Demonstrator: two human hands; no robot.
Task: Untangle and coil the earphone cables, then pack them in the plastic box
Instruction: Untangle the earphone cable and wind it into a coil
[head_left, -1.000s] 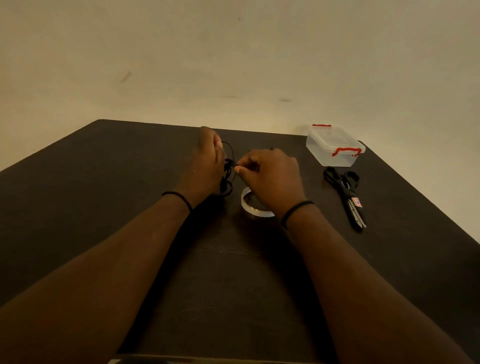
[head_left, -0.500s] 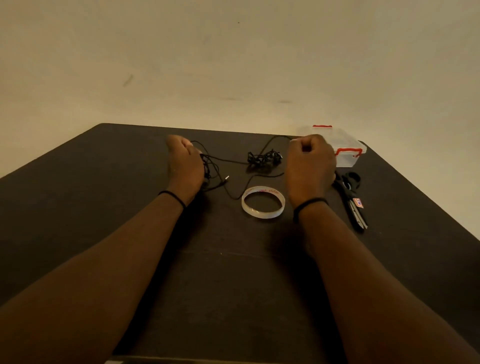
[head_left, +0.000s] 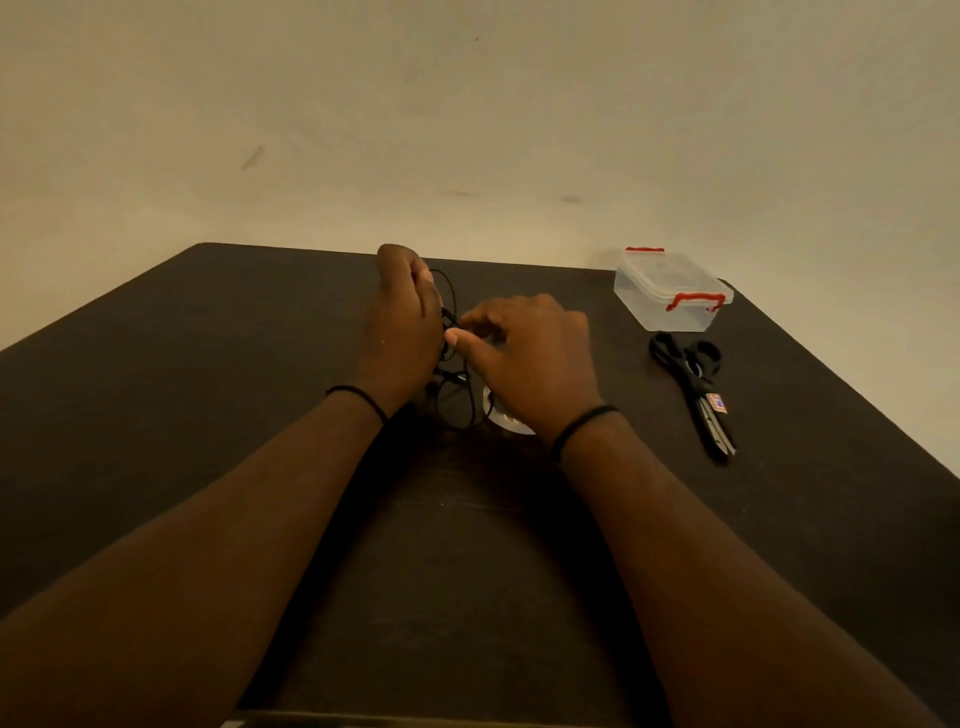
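Observation:
The black earphone cable (head_left: 451, 299) loops between my two hands over the middle of the dark table (head_left: 208, 364). My left hand (head_left: 405, 322) grips a bundle of the loops, and more cable hangs below it toward the table. My right hand (head_left: 524, 358) pinches the cable right beside the left hand, thumb and forefinger together. The clear plastic box (head_left: 670, 291) with red latches stands closed at the far right of the table, apart from both hands.
A roll of clear tape (head_left: 501, 418) lies partly hidden under my right wrist. Black scissors (head_left: 696, 389) lie to the right, just in front of the box. The table's far edge meets a plain wall.
My hands were spread apart with the cable stretched across the table half a second ago. Now the right hand has come back to the left and the cable is gathered between them.

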